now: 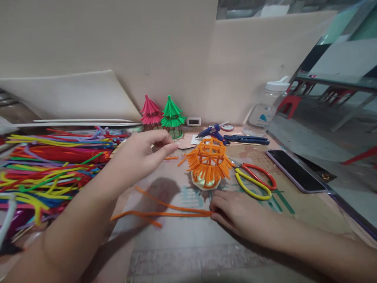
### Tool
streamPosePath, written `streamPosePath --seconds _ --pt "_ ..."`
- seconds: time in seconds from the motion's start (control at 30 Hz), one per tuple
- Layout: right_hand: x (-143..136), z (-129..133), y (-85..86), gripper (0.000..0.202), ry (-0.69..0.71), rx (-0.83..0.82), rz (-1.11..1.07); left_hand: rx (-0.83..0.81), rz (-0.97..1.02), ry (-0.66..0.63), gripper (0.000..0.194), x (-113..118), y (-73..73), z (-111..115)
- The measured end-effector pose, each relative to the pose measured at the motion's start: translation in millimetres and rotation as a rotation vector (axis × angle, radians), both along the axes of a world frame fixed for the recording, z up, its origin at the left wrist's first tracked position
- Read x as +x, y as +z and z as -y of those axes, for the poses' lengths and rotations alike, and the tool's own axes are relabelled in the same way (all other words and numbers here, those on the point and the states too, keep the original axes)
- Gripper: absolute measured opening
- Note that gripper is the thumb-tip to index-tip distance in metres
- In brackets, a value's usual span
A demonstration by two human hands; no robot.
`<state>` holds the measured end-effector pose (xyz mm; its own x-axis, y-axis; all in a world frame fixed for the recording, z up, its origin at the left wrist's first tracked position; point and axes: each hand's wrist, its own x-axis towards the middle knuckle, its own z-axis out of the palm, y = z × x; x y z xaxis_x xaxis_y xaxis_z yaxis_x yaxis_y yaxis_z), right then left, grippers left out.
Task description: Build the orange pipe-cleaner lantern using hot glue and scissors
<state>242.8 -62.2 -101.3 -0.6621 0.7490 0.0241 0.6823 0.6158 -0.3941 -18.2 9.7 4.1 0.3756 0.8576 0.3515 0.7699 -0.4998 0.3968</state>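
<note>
My right hand (pixel 229 210) rests low on the table, its fingers closed on the ends of long orange pipe cleaners (pixel 176 214) that stretch to the left. My left hand (pixel 156 151) is raised above the table, thumb and forefinger pinched together; whether something thin sits between them is too small to tell. Just beyond my right hand stands an orange pipe-cleaner model (pixel 209 161) with a fringed skirt, on a pale round base. Scissors (pixel 255 181) with red and yellow handles lie right beside it.
Colourful pipe cleaners (pixel 53 169) cover the left side. Behind stand a pink tree-like model (pixel 150 112), a green one (pixel 171 114), a small clock (pixel 193 121) and a blue glue gun (pixel 213 131). Pliers (pixel 247 139), a bottle (pixel 263 108) and a phone (pixel 296 171) are to the right.
</note>
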Motion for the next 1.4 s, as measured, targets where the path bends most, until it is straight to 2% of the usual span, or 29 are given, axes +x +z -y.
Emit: streamPosePath --seconds 0.07,0.17,0.3,0.37,0.4,0.5,0.6,0.7,0.8,0.93,1.07,1.2,1.27,1.33,1.4 --pt "0 -3 -4.6 0.013 -0.018 0.055 -0.003 -0.012 -0.027 -0.007 0.03 0 1.7 1" --pt "7 -6 -2.9 0.017 -0.094 0.074 -0.036 -0.019 -0.045 0.04 0.027 -1 1.3 -1" --pt "16 -9 4.3 0.019 -0.104 0.052 -0.025 0.034 -0.062 0.143 0.034 -2 -9.6 -14" --pt "18 -11 5.2 0.022 -0.07 0.081 0.032 -0.019 -0.148 0.149 0.04 -2 -22.9 -25" --pt "18 -12 5.0 0.022 -0.059 0.099 0.059 -0.108 -0.186 0.091 0.04 -2 -31.8 -31" --pt "18 -14 4.9 0.022 -0.056 0.122 0.076 -0.19 -0.22 0.015 0.027 2 -63.9 -44" --pt "19 -15 8.0 0.022 -0.067 0.093 0.038 -0.215 -0.249 0.016 0.019 7 -92.1 -50" --pt "22 -15 12.3 0.021 -0.083 0.071 0.005 -0.19 -0.273 0.062 0.02 8 -102.3 -51" --pt "24 -15 14.3 0.021 -0.093 0.06 -0.017 -0.153 -0.268 0.128 0.023 1 -90.9 -53" --pt "26 -15 17.6 0.019 -0.1 0.054 -0.06 -0.09 -0.226 0.215 0.022 -13 -58.7 -55" --pt "27 -13 32.9 0.021 -0.107 0.111 -0.12 -0.004 -0.161 0.297 0.024 -23 -29.3 -51" --pt "36 -11 48.9 0.021 -0.094 0.233 -0.246 0.142 -0.066 0.382 0.026 -32 -3.7 -34" --pt "41 -12 53.9 0.016 -0.119 0.3 -0.32 0.205 0.015 0.37 0.027 -30 7.0 -20" --pt "42 -16 59.8 0.012 -0.159 0.373 -0.395 0.183 0.073 0.287 0.026 -20 14.2 -5" --pt "38 -21 68.8 0.025 -0.195 0.412 -0.472 0.135 0.113 0.164 0.023 -2 17.4 9"
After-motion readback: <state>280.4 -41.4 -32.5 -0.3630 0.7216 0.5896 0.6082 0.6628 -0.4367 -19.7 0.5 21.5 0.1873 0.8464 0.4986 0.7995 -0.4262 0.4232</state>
